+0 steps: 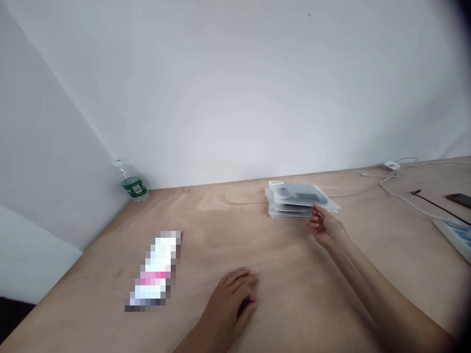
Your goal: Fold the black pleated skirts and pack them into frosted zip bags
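A stack of flat, clear plastic packets (294,193) with dark contents lies on the wooden table near the wall. My right hand (326,228) reaches to the stack's near right corner, with thumb and forefinger pinched on the edge of an upper packet. The other fingers of that hand are curled in. My left hand (233,301) rests palm down on the table in front, its fingers loosely bent and the thumb apart, holding nothing.
On the left, a pixelated screen-like device (152,272) lies on the table (206,245). A water bottle (134,184) with a green label leans in the corner. Toward the right are a white charger (392,165) with cables, a dark phone (459,199) and a white-edged box (454,238).
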The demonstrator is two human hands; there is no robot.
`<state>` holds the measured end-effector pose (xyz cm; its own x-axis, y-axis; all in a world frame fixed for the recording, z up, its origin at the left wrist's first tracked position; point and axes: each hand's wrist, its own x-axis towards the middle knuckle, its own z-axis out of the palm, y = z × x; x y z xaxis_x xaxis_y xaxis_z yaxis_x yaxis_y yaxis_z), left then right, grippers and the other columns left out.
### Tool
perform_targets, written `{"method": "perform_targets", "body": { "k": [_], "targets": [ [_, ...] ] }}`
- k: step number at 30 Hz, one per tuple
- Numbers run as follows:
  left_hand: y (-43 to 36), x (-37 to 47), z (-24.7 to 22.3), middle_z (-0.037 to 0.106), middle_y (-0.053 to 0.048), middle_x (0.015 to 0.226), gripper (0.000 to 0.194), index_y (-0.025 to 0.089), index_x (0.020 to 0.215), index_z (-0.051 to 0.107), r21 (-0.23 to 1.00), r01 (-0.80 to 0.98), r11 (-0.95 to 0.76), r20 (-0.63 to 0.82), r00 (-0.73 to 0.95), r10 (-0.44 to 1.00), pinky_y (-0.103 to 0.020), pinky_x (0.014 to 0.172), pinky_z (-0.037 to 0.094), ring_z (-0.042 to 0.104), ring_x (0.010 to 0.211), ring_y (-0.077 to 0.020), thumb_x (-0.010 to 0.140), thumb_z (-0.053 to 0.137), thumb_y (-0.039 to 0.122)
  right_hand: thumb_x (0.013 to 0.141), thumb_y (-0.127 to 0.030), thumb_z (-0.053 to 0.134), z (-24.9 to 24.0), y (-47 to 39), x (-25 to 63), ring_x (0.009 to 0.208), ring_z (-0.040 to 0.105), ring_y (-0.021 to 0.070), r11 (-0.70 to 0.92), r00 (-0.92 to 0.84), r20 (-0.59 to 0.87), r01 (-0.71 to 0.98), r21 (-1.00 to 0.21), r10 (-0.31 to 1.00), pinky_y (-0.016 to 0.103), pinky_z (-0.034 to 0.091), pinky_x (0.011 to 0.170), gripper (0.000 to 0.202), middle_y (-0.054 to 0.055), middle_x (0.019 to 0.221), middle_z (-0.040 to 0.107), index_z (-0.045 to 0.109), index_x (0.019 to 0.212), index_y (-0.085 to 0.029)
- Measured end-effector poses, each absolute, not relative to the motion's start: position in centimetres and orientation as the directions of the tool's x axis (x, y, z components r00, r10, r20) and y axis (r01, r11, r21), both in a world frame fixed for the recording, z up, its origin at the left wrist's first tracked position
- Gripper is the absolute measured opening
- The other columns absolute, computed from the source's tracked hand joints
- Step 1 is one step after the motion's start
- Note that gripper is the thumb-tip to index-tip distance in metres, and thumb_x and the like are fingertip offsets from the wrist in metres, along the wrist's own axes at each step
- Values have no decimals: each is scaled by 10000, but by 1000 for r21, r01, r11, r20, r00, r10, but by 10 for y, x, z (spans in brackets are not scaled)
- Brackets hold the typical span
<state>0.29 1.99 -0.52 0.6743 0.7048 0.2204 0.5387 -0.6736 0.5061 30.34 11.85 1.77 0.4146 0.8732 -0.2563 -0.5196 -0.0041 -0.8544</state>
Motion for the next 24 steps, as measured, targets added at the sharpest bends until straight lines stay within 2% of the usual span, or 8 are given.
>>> {"method": "perform_targets", "body": {
  "k": [2, 4, 7, 10, 13, 18, 21, 24],
  "targets": [
    [19, 3, -6, 625, -28, 1150, 81, 224, 810, 558, 551, 514, -657, 231, 663, 712, -374, 987, 391, 447, 1205, -198, 817, 498, 171, 721, -213, 589, 22, 112, 304, 446, 523, 58, 15, 429, -246, -519, -855, 869, 128, 382, 337, 109, -67, 570, 539, 482, 735, -229],
    [20, 2, -7, 644, -39, 1103, 78, 226, 815, 581, 651, 481, -588, 228, 614, 755, -373, 964, 409, 495, 1154, -204, 816, 510, 192, 711, -207, 550, 26, 102, 304, 572, 586, 86, 31, 438, -225, -504, -863, 871, 165, 475, 458, 88, -56, 646, 576, 483, 754, -246],
    [23, -1, -8, 660, -57, 1036, 96, 216, 832, 601, 860, 391, -327, 150, 419, 896, -344, 874, 467, 590, 1006, -198, 828, 517, 263, 688, -214, 497, 31, 84, 302, 621, 587, 104, 16, 392, -182, -453, -892, 902, 219, 509, 574, 98, -54, 715, 592, 486, 775, -258],
    [33, -6, -7, 650, -65, 1020, 178, 195, 859, 603, 976, 217, -19, -12, 142, 990, -322, 816, 486, 607, 947, -198, 815, 538, 354, 673, -229, 493, 32, 67, 292, 583, 553, 111, -124, 159, -184, -326, -937, 970, 233, 479, 545, 131, -45, 706, 577, 508, 802, -241],
    [42, -12, -6, 630, -85, 1014, 303, 163, 931, 586, 988, 102, 115, -118, 18, 993, -312, 751, 509, 615, 889, -190, 812, 513, 432, 659, -217, 528, 27, 59, 275, 497, 474, 97, -254, -148, -238, -101, -962, 960, 207, 385, 455, 87, -54, 606, 511, 510, 743, -209],
    [43, -7, -2, 660, -75, 823, 371, 120, 892, 627, 977, 106, 184, -198, 150, 969, -244, 557, 498, 615, 652, -142, 793, 522, 461, 629, -142, 571, 14, 59, 246, 527, 419, 83, -175, -423, -255, 218, -960, 869, 188, 313, 493, 74, -64, 561, 475, 545, 692, -172],
    [39, 4, -1, 620, -22, 605, 361, 121, 709, 629, 969, 129, 211, -239, 264, 935, -201, 450, 434, 567, 512, -113, 758, 561, 472, 683, -138, 510, 10, 59, 234, 537, 415, 91, -73, -477, -232, 328, -942, 847, 197, 309, 510, 61, -66, 564, 460, 531, 723, -180],
    [37, 13, -2, 555, 24, 491, 351, 140, 610, 563, 963, 141, 230, -264, 307, 915, -182, 390, 387, 498, 403, -82, 735, 584, 467, 737, -162, 474, 11, 56, 221, 570, 428, 103, 37, -479, -179, 408, -912, 859, 212, 318, 543, 68, -51, 610, 482, 535, 754, -185]
  ]
}}
